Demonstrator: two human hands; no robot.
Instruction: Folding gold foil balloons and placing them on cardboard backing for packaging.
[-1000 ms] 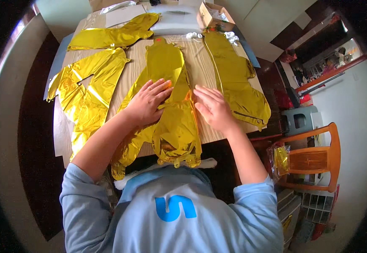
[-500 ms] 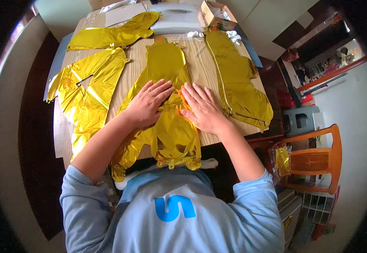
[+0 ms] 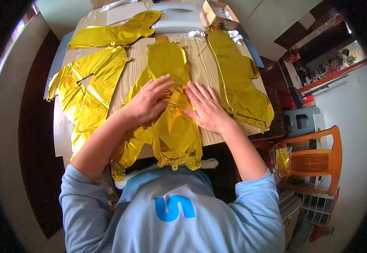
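A flat, uninflated gold foil balloon (image 3: 166, 59) lies on the wooden table in front of me, its near end hanging at the table's front edge. My right hand (image 3: 206, 105) rests palm down on its right side, fingers stretched out. Over its left side is my left hand (image 3: 149, 101), slightly blurred, fingers extended and seemingly lifted a little off the foil. Neither hand holds anything. Between them the foil is creased and shows orange reflections. The part of the balloon beneath my hands is hidden.
More flat gold foil balloons lie around: one at the far left (image 3: 112, 36), one with an opening at the left (image 3: 90, 84), one at the right (image 3: 238, 76). Behind stand a clear plastic bag (image 3: 177, 17) and a small box (image 3: 219, 14). A wooden chair (image 3: 314, 160) is at right.
My left hand has risen slightly from the foil and blurs with motion. My right hand has shifted a little to the right, still flat on the balloon.
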